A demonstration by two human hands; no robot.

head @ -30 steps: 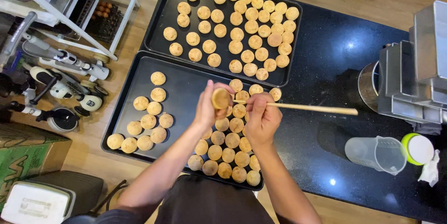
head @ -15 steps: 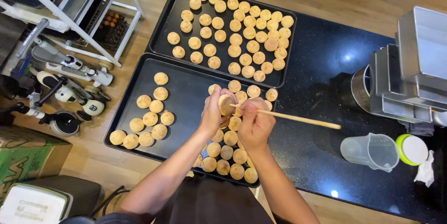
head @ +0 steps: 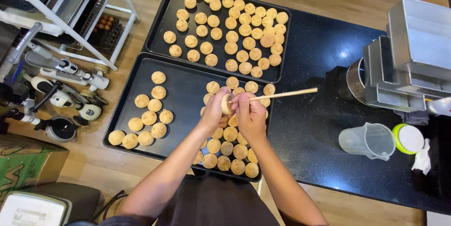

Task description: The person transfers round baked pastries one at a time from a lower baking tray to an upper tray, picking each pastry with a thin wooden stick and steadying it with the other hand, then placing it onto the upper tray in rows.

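My left hand (head: 214, 111) holds one small round golden pastry puff (head: 226, 104) over the near black baking tray (head: 185, 95). My right hand (head: 250, 114) grips a thin wooden stick (head: 285, 94) whose near end pokes into that puff; the stick points to the right. Both hands hover above a cluster of puffs (head: 229, 148) on the tray's right half. A smaller group of puffs (head: 145, 119) lies on its left half. The far black tray (head: 165, 21) carries several rows of the same puffs (head: 237, 32).
Stacked metal tins (head: 409, 61) stand at the right on the dark countertop (head: 319, 127). A clear measuring jug (head: 368, 141) and a green-rimmed lid (head: 408, 138) sit near them. Hand mixers (head: 66, 94) and a white rack (head: 70, 15) lie on the wooden floor at left.
The puff in my left hand has been turned onto the stick's end, so its pale side faces my right hand. The stick has tilted slightly upward at its far end.
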